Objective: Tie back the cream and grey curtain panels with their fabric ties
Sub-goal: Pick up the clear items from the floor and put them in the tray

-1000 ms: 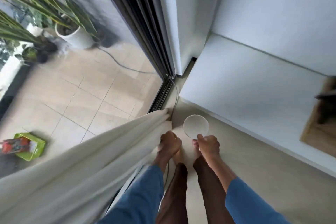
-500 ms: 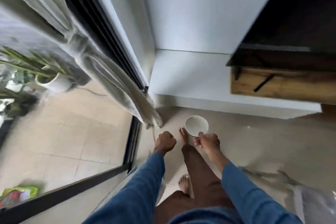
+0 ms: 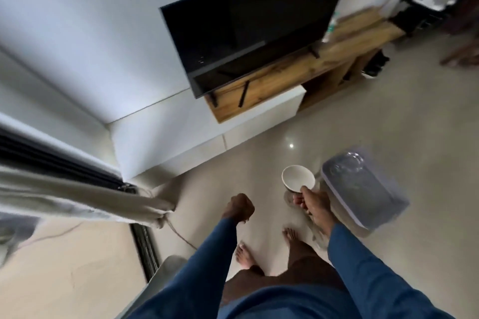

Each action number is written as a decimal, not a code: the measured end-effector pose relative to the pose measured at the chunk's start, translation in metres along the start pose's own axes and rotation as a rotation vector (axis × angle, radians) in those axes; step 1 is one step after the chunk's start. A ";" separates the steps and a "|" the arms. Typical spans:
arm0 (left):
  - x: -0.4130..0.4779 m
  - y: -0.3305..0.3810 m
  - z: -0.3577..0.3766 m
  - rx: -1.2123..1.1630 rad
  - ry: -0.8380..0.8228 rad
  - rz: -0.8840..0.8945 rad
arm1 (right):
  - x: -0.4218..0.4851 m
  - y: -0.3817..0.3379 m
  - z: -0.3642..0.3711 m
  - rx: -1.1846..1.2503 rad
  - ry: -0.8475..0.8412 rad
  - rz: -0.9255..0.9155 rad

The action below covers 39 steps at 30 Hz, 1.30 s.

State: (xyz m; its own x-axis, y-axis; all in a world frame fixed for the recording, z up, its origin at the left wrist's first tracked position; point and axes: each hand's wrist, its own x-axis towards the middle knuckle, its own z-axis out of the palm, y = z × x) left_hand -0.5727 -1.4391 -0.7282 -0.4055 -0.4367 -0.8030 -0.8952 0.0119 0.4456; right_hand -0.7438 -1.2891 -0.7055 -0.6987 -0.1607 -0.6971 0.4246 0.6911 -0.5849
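Observation:
The cream curtain panel [image 3: 77, 199] hangs bunched along the sliding door at the left, its lower end gathered near the floor. A cord or tie [image 3: 178, 234] trails from that gathered end across the floor. My left hand [image 3: 239, 207] is curled into a fist, empty, a little to the right of the curtain's end and apart from it. My right hand [image 3: 309, 202] grips the rim of a white bowl [image 3: 298, 178]. No grey panel can be made out.
A black TV [image 3: 254, 21] stands on a wooden and white cabinet [image 3: 285, 90] ahead. A clear plastic lidded box [image 3: 363, 186] sits on the floor at the right. The dark door track [image 3: 143, 248] runs at the lower left. My bare feet stand on glossy tiles.
The view has swung right, from the glass door and patio to the TV cabinet. My left hand has let go of the curtain, which has dropped back leftward. The bowl stays in my right hand.

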 end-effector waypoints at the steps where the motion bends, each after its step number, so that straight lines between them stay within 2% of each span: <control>1: 0.008 0.017 0.008 0.035 -0.020 0.012 | 0.010 0.004 -0.018 0.042 0.025 0.014; 7: 0.037 0.121 0.066 0.259 -0.053 0.097 | 0.070 0.032 -0.111 0.199 0.124 0.106; 10: 0.052 0.169 0.100 0.419 -0.013 0.175 | 0.115 0.050 -0.143 0.235 0.139 0.163; 14: 0.086 0.206 0.155 0.517 -0.047 0.227 | 0.179 0.078 -0.168 0.228 0.150 0.232; 22: 0.176 0.236 0.244 0.556 -0.068 0.176 | 0.300 0.134 -0.166 0.081 0.083 0.307; 30: 0.235 0.244 0.287 0.511 -0.065 0.131 | 0.366 0.182 -0.141 -0.096 -0.020 0.325; 36: 0.238 0.244 0.298 0.473 -0.065 0.138 | 0.390 0.185 -0.136 -0.062 -0.034 0.302; 39: 0.233 0.246 0.298 0.463 -0.060 0.147 | 0.388 0.177 -0.136 0.077 -0.090 0.332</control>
State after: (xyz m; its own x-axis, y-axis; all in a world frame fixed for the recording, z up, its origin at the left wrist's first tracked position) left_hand -0.9428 -1.2694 -0.9235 -0.5316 -0.3479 -0.7723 -0.8103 0.4743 0.3441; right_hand -1.0181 -1.1326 -1.0231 -0.4630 0.0005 -0.8863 0.6650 0.6613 -0.3470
